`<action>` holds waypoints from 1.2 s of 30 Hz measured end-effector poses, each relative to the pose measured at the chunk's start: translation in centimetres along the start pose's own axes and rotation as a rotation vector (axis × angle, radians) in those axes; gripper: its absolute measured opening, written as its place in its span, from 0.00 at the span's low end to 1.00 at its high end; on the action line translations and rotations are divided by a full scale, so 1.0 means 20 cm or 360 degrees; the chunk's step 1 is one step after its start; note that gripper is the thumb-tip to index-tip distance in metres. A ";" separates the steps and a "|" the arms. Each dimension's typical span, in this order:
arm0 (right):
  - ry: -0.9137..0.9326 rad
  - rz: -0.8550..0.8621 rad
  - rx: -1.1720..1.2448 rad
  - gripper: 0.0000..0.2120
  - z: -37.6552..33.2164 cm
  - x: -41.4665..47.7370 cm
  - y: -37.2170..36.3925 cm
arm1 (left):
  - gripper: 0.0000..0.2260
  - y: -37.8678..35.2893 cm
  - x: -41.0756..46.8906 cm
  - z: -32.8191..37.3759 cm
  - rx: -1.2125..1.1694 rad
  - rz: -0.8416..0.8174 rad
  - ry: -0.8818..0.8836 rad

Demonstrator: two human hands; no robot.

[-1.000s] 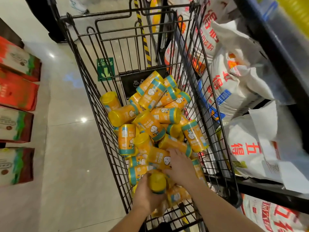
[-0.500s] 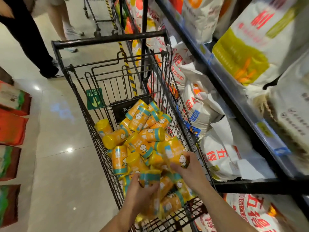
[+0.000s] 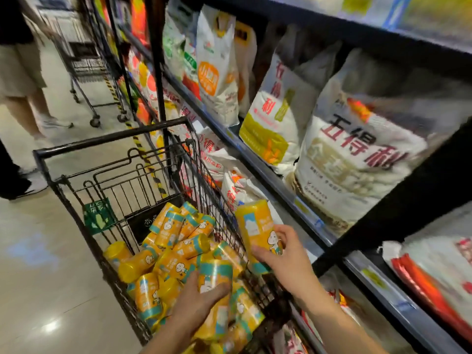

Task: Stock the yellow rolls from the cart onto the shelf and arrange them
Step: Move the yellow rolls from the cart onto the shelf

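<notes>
Left hand (image 3: pixel 194 305): fingers curl round one yellow roll (image 3: pixel 215 279), low over the cart (image 3: pixel 109 137).
Right hand (image 3: pixel 286 256): grips a second roll (image 3: pixel 255 226) upright, raised beside the cart's wire side, near the shelf (image 3: pixel 268 173) edge.
Doing it well: carry both upright and set them side by side, labels forward.
Pile (image 3: pixel 173 251): glossy wrapped cylinders with teal bands, lying jumbled.
Bags (image 3: pixel 357 162): soft slumped sacks, probably flour; the print is blurred.
</notes>
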State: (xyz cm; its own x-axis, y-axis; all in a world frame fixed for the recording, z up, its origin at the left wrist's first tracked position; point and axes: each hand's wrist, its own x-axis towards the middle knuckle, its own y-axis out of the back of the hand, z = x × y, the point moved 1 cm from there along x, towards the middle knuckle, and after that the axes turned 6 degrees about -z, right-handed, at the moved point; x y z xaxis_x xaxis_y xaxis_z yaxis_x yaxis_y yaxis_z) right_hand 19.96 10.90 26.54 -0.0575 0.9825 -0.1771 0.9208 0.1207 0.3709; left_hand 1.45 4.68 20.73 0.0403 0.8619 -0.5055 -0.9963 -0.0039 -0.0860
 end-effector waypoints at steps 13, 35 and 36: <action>0.0430 0.0426 0.0131 0.25 -0.47 -0.48 0.55 | 0.37 -0.29 -0.26 0.59 0.0527 -0.0482 -0.0333; 0.0936 0.0813 0.0120 0.24 -0.72 -1.57 1.43 | 0.27 -1.06 -1.26 1.20 0.1232 -0.0325 -0.1546; 0.0947 0.0844 0.0091 0.24 -0.72 -1.61 1.47 | 0.26 -1.11 -1.30 1.21 0.1211 -0.0325 -0.1589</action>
State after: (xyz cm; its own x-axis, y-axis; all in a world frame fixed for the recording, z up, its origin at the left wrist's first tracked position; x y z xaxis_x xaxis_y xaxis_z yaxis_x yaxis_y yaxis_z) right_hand 43.26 -15.15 56.24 0.2126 0.8197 0.5319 0.9005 -0.3757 0.2191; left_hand 20.62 -5.41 56.56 0.4530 0.8194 0.3513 -0.7840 0.1786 0.5946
